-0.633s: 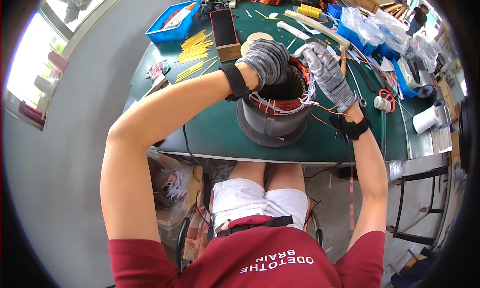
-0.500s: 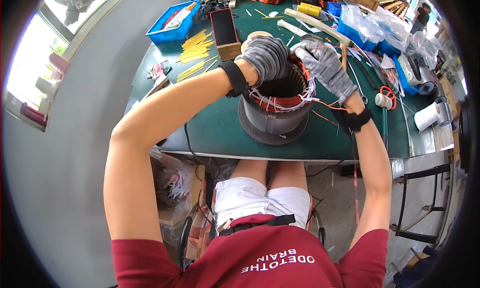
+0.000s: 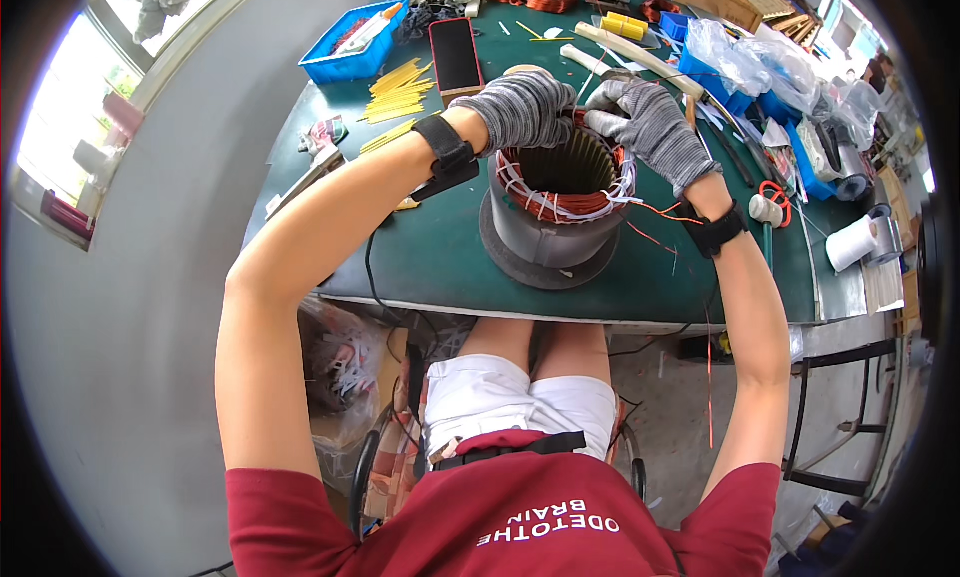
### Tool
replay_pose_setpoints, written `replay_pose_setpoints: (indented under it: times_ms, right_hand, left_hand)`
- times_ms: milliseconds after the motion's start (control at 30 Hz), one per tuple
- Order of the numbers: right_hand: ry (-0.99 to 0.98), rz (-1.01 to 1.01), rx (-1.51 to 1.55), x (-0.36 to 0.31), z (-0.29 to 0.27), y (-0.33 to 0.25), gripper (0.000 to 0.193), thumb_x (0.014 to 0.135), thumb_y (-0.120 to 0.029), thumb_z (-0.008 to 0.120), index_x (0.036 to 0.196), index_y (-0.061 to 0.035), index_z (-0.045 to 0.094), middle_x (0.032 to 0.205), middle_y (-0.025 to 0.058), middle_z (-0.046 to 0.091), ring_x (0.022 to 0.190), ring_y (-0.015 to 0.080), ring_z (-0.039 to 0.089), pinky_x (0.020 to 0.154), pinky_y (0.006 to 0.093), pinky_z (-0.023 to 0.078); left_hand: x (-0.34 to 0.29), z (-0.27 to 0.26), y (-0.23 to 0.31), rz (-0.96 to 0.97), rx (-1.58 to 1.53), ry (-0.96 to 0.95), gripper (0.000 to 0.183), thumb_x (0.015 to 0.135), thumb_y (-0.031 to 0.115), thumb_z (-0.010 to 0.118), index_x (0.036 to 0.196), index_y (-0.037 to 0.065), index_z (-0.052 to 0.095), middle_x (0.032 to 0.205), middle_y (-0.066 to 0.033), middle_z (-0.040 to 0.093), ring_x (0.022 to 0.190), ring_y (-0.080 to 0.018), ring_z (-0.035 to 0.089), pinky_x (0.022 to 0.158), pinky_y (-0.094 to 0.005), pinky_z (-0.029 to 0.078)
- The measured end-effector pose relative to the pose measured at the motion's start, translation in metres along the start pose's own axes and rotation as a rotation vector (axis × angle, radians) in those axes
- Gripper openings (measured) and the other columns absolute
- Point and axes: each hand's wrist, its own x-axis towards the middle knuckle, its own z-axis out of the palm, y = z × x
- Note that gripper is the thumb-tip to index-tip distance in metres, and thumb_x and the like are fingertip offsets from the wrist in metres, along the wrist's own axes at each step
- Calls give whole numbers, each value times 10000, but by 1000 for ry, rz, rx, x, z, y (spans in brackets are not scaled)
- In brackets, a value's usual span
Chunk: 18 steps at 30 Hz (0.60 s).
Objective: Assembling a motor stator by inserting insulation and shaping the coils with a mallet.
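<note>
A grey motor stator (image 3: 548, 245) stands upright on the table in front of me. Its inner wall is slotted, and a ring of copper winding (image 3: 545, 209) bound with white cord circles its top. At the far left of that ring is my left hand (image 3: 525, 110), in a grey striped glove, fingers curled closed. My right hand (image 3: 645, 127), gloved alike, sits at the far right of the ring with thumb and fingers bent together. What the fingertips pinch is too small or hidden to make out. Orange-red lead wires (image 3: 660, 212) trail from the winding's right side.
A phone (image 3: 456, 55) leans behind my left hand, beside yellow strips (image 3: 400, 92) and a blue tray (image 3: 352, 42). To the right lie a wooden-handled mallet (image 3: 640, 59), orange-handled scissors (image 3: 778, 199), white thread spools (image 3: 850, 239) and blue bins with plastic bags (image 3: 765, 62).
My left hand has turned and its wrist has shifted left, showing more of the stator's bore. My right hand has moved slightly, and the red strand stretched to its right no longer shows.
</note>
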Motion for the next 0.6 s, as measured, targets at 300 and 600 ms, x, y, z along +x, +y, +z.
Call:
replay_pose_setpoints:
  times_ms: [300, 600]
  right_hand:
    - [-5, -331, -316, 33, -5, 4, 235, 816, -285, 577, 866, -56, 573, 865, 158, 585, 781, 335, 568, 716, 391, 446]
    - [-174, -57, 27, 22, -14, 5, 157, 773, -187, 611, 830, -44, 581, 742, 134, 585, 698, 282, 563, 670, 335, 460]
  left_hand:
    - [-7, -11, 14, -88, 33, -9, 135, 753, 160, 551, 823, 64, 616, 665, -145, 579, 606, -325, 562, 588, -366, 478]
    - [-8, -6, 13, -98, -171, 65, 129, 761, 156, 563, 810, 41, 591, 714, -158, 565, 627, -312, 529, 605, -338, 464]
